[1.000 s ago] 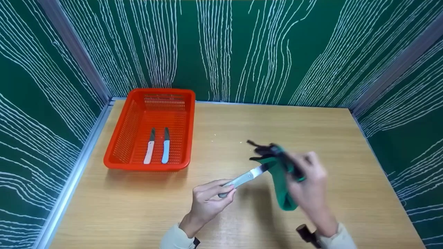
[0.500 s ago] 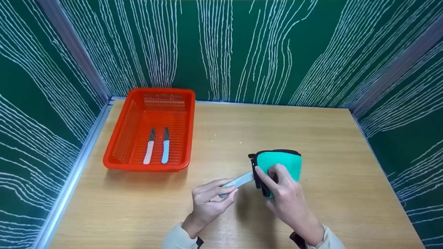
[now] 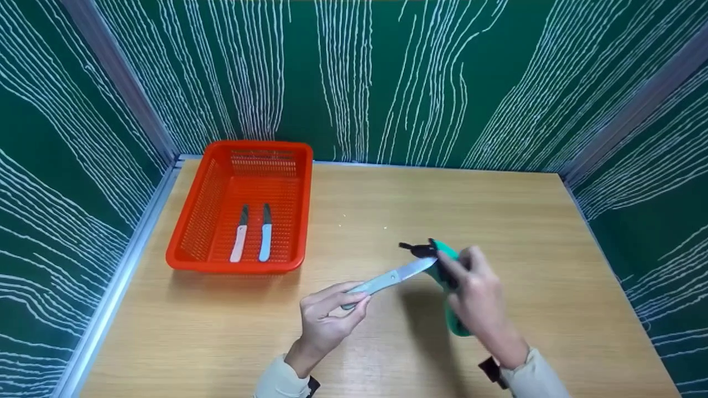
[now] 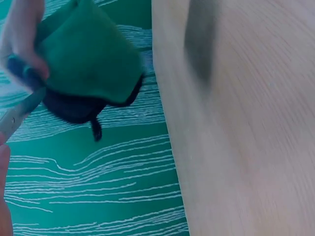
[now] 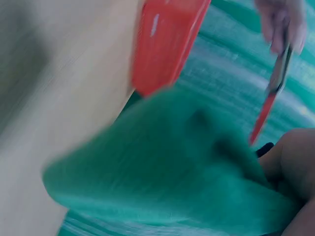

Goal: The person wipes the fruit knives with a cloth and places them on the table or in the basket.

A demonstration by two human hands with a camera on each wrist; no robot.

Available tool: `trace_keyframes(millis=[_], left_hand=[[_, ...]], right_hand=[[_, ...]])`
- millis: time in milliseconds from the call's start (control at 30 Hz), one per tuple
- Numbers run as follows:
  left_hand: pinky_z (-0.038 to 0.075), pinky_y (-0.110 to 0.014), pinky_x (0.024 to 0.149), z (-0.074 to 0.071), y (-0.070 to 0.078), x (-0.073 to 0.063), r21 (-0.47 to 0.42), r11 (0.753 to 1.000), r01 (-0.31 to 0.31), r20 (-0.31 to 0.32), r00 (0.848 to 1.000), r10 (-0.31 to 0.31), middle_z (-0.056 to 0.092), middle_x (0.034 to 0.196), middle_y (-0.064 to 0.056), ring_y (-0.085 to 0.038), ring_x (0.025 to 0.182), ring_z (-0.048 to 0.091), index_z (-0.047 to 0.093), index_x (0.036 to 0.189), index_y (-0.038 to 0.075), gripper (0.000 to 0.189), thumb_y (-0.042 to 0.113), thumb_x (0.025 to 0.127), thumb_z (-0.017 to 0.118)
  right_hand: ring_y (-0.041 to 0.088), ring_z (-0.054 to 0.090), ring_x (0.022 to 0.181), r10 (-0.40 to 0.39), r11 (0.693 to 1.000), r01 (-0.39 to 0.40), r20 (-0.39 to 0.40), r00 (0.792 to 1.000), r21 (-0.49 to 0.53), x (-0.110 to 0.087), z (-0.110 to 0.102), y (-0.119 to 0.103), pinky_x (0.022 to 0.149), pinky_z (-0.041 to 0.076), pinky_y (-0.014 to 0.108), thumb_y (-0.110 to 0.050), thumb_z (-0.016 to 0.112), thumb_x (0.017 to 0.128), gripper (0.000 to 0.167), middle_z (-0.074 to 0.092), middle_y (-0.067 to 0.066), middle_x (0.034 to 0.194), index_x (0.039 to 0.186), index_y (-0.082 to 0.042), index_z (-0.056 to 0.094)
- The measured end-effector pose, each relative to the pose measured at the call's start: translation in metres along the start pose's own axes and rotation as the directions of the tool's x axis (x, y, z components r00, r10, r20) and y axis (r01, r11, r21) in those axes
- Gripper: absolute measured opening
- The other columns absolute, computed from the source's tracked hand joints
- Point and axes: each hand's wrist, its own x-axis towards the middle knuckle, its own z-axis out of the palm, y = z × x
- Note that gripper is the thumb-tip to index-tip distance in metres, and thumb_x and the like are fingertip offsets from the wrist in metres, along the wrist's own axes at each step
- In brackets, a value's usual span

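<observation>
My left hand (image 3: pixel 332 320) pinches the pale green handle of a small knife (image 3: pixel 373 284) between thumb and fingers. The blade points up and to the right, and its tip meets the black-trimmed edge of a soft green pouch (image 3: pixel 456 323). Gripping that pouch is my right hand (image 3: pixel 481 298), its fingers at the black trim. In the left wrist view the pouch (image 4: pixel 93 59) hangs with a short dark tab at its lower edge. The right wrist view has the pouch (image 5: pixel 147 162) large and blurred; the knife (image 5: pixel 275 83) shows beyond it in the left hand.
A red perforated basket (image 3: pixel 304 193) stands at the back left of the wooden table (image 3: pixel 498 210). Inside lie a pink-handled knife (image 3: pixel 239 237) and a blue-handled knife (image 3: pixel 265 237). Green walls (image 3: pixel 381 83) with white wavy lines enclose the sides and back.
The pouch passed over the blade, covering it half a second ago, and has swung back to the right, so the blade shows again. The left hand moved slightly left.
</observation>
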Motion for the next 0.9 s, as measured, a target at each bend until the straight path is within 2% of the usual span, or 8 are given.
trace_keyframes(millis=[133, 233, 367, 467, 667, 800, 900], left_hand=[[0.056, -0.019, 0.056, -0.004, -0.001, 0.002, -0.005, 1.0, 0.003, -0.003, 1.0, -0.003, 0.069, 0.083, -0.024, -0.023, 0.069, 0.068, 0.071, 0.081, -0.009, 0.019, -0.019, 0.065, 0.071], [0.056, -0.019, 0.055, -0.005, -0.003, 0.002, 0.006, 1.0, -0.012, 0.002, 1.0, 0.012, 0.068, 0.082, -0.024, -0.023, 0.067, 0.068, 0.07, 0.081, -0.009, 0.019, -0.019, 0.065, 0.071], [0.055, -0.017, 0.055, -0.005, -0.006, 0.0, 0.02, 0.999, -0.04, 0.007, 0.999, 0.04, 0.068, 0.083, -0.024, -0.022, 0.067, 0.068, 0.07, 0.081, -0.008, 0.019, -0.018, 0.064, 0.07], [0.055, -0.018, 0.056, -0.004, -0.007, -0.002, 0.031, 0.999, -0.042, 0.013, 0.999, 0.042, 0.069, 0.084, -0.023, -0.022, 0.069, 0.068, 0.07, 0.082, -0.009, 0.02, -0.018, 0.065, 0.071], [0.056, -0.019, 0.059, -0.002, -0.01, -0.007, 0.05, 0.999, -0.021, 0.027, 0.999, 0.02, 0.069, 0.085, -0.023, -0.022, 0.072, 0.069, 0.071, 0.084, -0.009, 0.02, -0.017, 0.065, 0.072], [0.056, -0.018, 0.059, -0.001, -0.012, -0.01, 0.057, 0.998, -0.009, 0.032, 0.999, 0.007, 0.069, 0.086, -0.023, -0.023, 0.072, 0.069, 0.071, 0.084, -0.009, 0.021, -0.018, 0.064, 0.072], [0.056, -0.018, 0.059, 0.0, -0.013, -0.012, 0.064, 0.998, -0.007, 0.036, 0.999, 0.005, 0.069, 0.086, -0.023, -0.023, 0.073, 0.069, 0.071, 0.083, -0.009, 0.021, -0.018, 0.064, 0.072]], right_hand=[[0.024, 0.048, 0.066, 0.127, 0.992, -0.127, -0.042, 0.991, 0.011, -0.004, -0.003, 0.017, 0.05, 0.047, 0.033, 0.022, 0.052, 0.05, 0.062, 0.047, 0.015, 0.086, 0.104, 0.0, 0.072], [0.024, 0.049, 0.067, 0.173, 0.984, -0.168, -0.098, 0.98, 0.061, -0.004, -0.007, 0.022, 0.054, 0.044, 0.028, 0.022, 0.051, 0.054, 0.057, 0.049, 0.014, 0.084, 0.102, -0.001, 0.073], [0.021, 0.048, 0.068, 0.205, 0.972, -0.182, -0.163, 0.965, 0.149, 0.002, -0.014, 0.022, 0.059, 0.037, 0.018, 0.021, 0.057, 0.065, 0.043, 0.051, 0.013, 0.081, 0.099, 0.0, 0.073], [0.017, 0.045, 0.069, 0.23, 0.963, -0.199, -0.176, 0.957, 0.18, 0.007, -0.02, 0.019, 0.061, 0.034, 0.014, 0.019, 0.06, 0.07, 0.036, 0.051, 0.014, 0.08, 0.098, 0.002, 0.073], [0.013, 0.043, 0.07, 0.268, 0.95, -0.225, -0.198, 0.943, 0.214, 0.015, -0.031, 0.009, 0.06, 0.034, 0.013, 0.017, 0.063, 0.072, 0.033, 0.051, 0.014, 0.08, 0.1, 0.003, 0.072], [0.01, 0.042, 0.071, 0.267, 0.946, -0.209, -0.232, 0.935, 0.246, 0.022, -0.038, 0.0, 0.059, 0.033, 0.014, 0.016, 0.066, 0.073, 0.031, 0.051, 0.015, 0.08, 0.1, 0.003, 0.072], [0.01, 0.043, 0.071, 0.243, 0.949, -0.17, -0.277, 0.93, 0.264, 0.029, -0.041, -0.01, 0.059, 0.033, 0.015, 0.017, 0.066, 0.071, 0.03, 0.053, 0.017, 0.079, 0.098, 0.005, 0.072]])
